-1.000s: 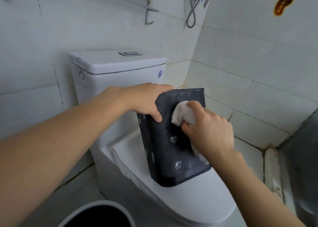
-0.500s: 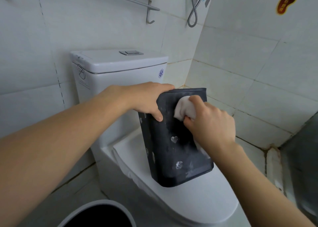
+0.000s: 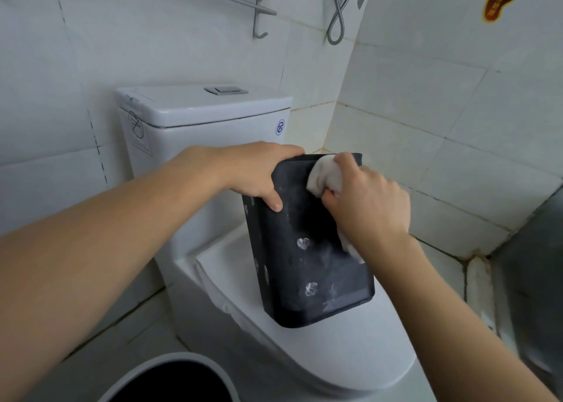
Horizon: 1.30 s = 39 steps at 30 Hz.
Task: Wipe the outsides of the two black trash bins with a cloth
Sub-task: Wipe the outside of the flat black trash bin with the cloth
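While right hand [image 3: 370, 206] hides cloth [image 3: 324, 177], bin [image 3: 307, 267] btm unseen.

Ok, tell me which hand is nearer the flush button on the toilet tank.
Left. The left hand grips the black bin's upper left corner, just below the flush button. The right hand, holding the white cloth, is lower and further right.

2 bins [image 3: 307, 249] [image 3: 170, 380], 1 cloth [image 3: 324, 177], 1 toilet [image 3: 304, 356], 2 hands [image 3: 253, 170] [image 3: 370, 206]

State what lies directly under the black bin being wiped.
The black bin stands tilted on the closed white toilet lid. The contact patch beneath its base is hidden by the bin itself.
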{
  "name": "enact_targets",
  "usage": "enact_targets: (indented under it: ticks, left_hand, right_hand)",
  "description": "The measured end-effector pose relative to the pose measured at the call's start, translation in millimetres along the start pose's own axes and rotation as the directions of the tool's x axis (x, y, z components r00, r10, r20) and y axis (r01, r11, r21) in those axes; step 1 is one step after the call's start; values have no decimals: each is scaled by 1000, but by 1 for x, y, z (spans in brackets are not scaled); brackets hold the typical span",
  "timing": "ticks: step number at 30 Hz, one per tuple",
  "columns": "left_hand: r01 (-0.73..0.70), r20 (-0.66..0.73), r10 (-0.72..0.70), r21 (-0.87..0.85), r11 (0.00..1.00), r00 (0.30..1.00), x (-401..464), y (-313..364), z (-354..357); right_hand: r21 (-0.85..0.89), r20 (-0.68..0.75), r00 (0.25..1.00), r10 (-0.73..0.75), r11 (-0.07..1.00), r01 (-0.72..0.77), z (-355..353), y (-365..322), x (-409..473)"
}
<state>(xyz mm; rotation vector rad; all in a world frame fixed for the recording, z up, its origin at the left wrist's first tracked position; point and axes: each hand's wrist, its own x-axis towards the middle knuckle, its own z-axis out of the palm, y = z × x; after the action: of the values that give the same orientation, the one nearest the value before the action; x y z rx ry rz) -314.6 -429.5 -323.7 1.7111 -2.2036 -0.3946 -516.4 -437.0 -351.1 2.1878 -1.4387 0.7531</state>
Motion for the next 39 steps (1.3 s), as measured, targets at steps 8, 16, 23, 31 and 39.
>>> enact_targets:
  ticks: [8, 16, 23, 31, 39]
  left_hand:
    - [75, -33, -71, 162, 984, 997, 0, 5, 5]
    - [145, -109, -123, 222, 964, 986, -4, 11, 23]
    - [143, -123, -117, 229, 963, 985, -5, 4, 26]
    - [129, -111, -106, 224, 966, 988, -4, 2, 25]
    - [119, -109, -97, 214, 970, 989, -1, -3, 25]
  right_hand:
    - [106, 122, 990, 66, 991, -79, 2, 9, -17]
    - [104, 140, 987, 81, 990, -96, 10, 7, -40]
    - [317, 215, 973, -79, 948, 7, 15, 20, -42]
    - [425, 281, 959, -45, 901, -82, 28, 24, -40]
    - [231, 193, 971, -144, 968, 98, 31, 25, -48]
